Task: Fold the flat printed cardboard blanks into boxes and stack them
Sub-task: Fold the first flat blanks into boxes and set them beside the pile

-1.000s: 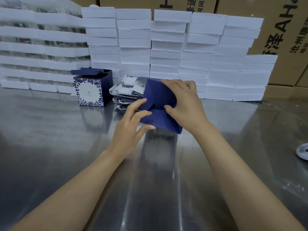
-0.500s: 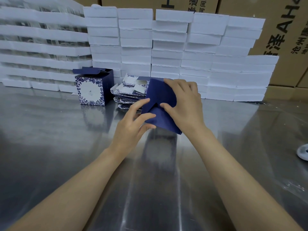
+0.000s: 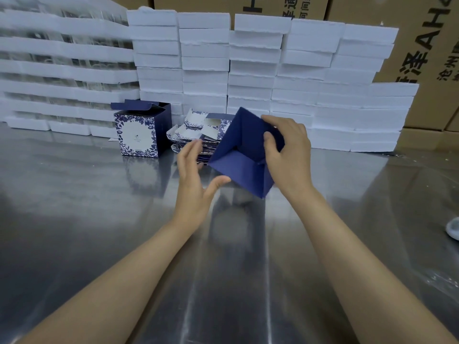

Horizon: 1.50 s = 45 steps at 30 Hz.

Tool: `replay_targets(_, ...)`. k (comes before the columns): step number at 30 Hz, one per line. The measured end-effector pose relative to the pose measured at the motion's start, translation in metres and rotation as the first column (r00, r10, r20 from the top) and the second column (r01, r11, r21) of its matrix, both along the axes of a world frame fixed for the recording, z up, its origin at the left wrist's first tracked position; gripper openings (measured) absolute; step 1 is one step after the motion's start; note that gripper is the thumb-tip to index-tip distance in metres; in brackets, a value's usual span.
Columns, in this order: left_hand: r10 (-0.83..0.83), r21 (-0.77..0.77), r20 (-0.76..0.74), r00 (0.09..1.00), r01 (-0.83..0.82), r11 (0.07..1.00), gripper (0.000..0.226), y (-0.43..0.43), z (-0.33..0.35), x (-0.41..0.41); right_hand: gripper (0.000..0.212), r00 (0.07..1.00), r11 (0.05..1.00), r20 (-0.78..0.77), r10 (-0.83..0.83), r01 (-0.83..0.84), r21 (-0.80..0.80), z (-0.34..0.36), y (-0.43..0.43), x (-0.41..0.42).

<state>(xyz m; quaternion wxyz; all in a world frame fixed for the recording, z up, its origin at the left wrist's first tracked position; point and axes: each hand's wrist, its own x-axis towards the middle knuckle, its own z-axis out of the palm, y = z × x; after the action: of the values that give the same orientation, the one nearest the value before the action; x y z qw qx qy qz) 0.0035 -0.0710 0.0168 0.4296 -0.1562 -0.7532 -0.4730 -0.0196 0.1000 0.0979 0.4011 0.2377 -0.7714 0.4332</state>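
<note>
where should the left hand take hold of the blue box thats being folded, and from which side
Probably the free lower-left edge of the blue box, coming in from the left. The right hand already grips its right side, thumb on the folded flaps, and the box is tilted with a corner pointing down. The left hand is open beside that edge; thumb on the flap face and fingers behind would steady it.
</note>
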Motion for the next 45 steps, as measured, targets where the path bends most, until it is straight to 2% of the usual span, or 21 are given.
replay_targets(3, -0.029, 0.225, 0.222, 0.975, -0.022, 0.974, 0.062, -0.001, 0.002, -0.003, 0.032, 0.996, 0.988, 0.017, 0.092, -0.089, -0.124, 0.0, -0.003, 0.002)
replay_targets(5, -0.087, 0.24, 0.28, 0.956, 0.018, 0.971, 0.045, -0.003, 0.0, -0.004, 0.031, 0.989, 0.983, 0.005, 0.146, -0.145, -0.11, -0.002, -0.01, 0.005)
replay_targets(7, -0.144, 0.189, 0.271, 0.952, 0.094, 0.977, 0.028, 0.0, -0.003, -0.002, 0.031, 0.982, 0.98, 0.01, 0.187, -0.186, -0.076, -0.007, -0.017, 0.008)
replay_targets(10, -0.198, 0.159, 0.242, 0.95, 0.163, 0.974, 0.044, 0.002, -0.009, -0.003, 0.032, 0.986, 0.982, 0.003, 0.164, -0.163, -0.098, -0.013, -0.023, 0.012)
replay_targets(14, -0.111, 0.133, 0.118, 0.987, 0.095, 0.987, 0.053, -0.008, -0.006, -0.008, 0.024, 0.976, 0.893, 0.113, 0.188, -0.122, -0.434, -0.011, -0.024, 0.013)
replay_targets(17, -0.049, 0.086, 0.058, 0.997, 0.044, 0.995, 0.061, -0.011, -0.003, -0.007, 0.024, 0.949, 0.838, 0.174, 0.264, -0.136, -0.528, -0.016, -0.021, 0.004)
replay_targets(19, -0.05, 0.073, 0.046, 0.998, 0.046, 0.996, 0.061, -0.012, -0.003, -0.007, 0.031, 0.925, 0.822, 0.212, 0.315, -0.154, -0.549, -0.025, -0.021, -0.001)
replay_targets(22, -0.009, 0.068, 0.015, 1.0, 0.008, 0.998, 0.047, -0.013, 0.0, -0.007, 0.036, 0.931, 0.865, 0.224, 0.29, -0.155, -0.477, -0.052, -0.022, -0.001)
replay_targets(24, 0.046, 0.169, 0.103, 0.994, -0.063, 0.984, 0.043, -0.016, 0.0, -0.008, 0.043, 0.925, 0.913, 0.242, 0.294, -0.196, -0.359, -0.072, -0.021, -0.003)
replay_targets(26, 0.057, 0.32, 0.26, 0.964, -0.142, 0.937, 0.045, -0.021, -0.004, -0.013, 0.054, 0.92, 0.946, 0.291, 0.262, -0.184, -0.267, -0.083, -0.019, -0.007)
replay_targets(28, 0.046, 0.449, 0.368, 0.929, -0.221, 0.866, 0.044, -0.027, -0.009, -0.017, 0.051, 0.94, 0.937, 0.294, 0.174, -0.066, -0.344, -0.083, -0.016, -0.013)
replay_targets(30, 0.06, 0.497, 0.429, 0.901, -0.291, 0.817, 0.039, -0.032, -0.011, -0.02, 0.041, 0.954, 0.897, 0.295, 0.045, 0.091, -0.433, -0.083, -0.011, -0.017)
replay_targets(31, 0.063, 0.486, 0.468, 0.881, -0.317, 0.815, 0.033, -0.033, -0.011, -0.022, 0.036, 0.947, 0.876, 0.321, 0.017, 0.14, -0.461, -0.085, -0.007, -0.019)
replay_targets(33, 0.052, 0.417, 0.538, 0.841, -0.319, 0.851, 0.03, -0.032, -0.011, -0.024, 0.025, 0.896, 0.853, 0.439, 0.073, 0.172, -0.493, -0.088, -0.003, -0.022)
replay_targets(35, 0.003, 0.365, 0.558, 0.83, -0.249, 0.897, 0.047, -0.031, -0.01, -0.024, 0.017, 0.803, 0.85, 0.56, 0.205, 0.138, -0.508, -0.086, -0.002, -0.023)
replay_targets(36, -0.034, 0.342, 0.56, 0.828, -0.194, 0.919, 0.054, -0.029, -0.009, -0.022, 0.017, 0.775, 0.854, 0.573, 0.266, 0.086, -0.513, -0.085, -0.003, -0.024)
replay_targets(38, -0.121, 0.262, 0.566, 0.816, -0.038, 0.964, 0.066, -0.023, -0.008, -0.018, 0.019, 0.773, 0.842, 0.532, 0.346, -0.005, -0.54, -0.085, -0.01, -0.023)
replay_targets(41, -0.152, 0.06, 0.598, 0.787, 0.145, 0.988, 0.08, -0.014, -0.011, -0.011, 0.036, 0.834, 0.83, 0.501, 0.231, 0.1, -0.549, -0.091, -0.016, -0.024)
replay_targets(43, -0.141, 0.008, 0.551, 0.823, 0.163, 0.987, 0.073, -0.008, -0.013, -0.009, 0.043, 0.835, 0.818, 0.521, 0.177, 0.17, -0.55, -0.091, -0.016, -0.025)
replay_targets(45, -0.082, -0.003, 0.442, 0.893, 0.093, 0.996, 0.057, -0.006, -0.014, -0.012, 0.042, 0.818, 0.806, 0.534, 0.215, 0.16, -0.57, -0.091, -0.014, -0.026)
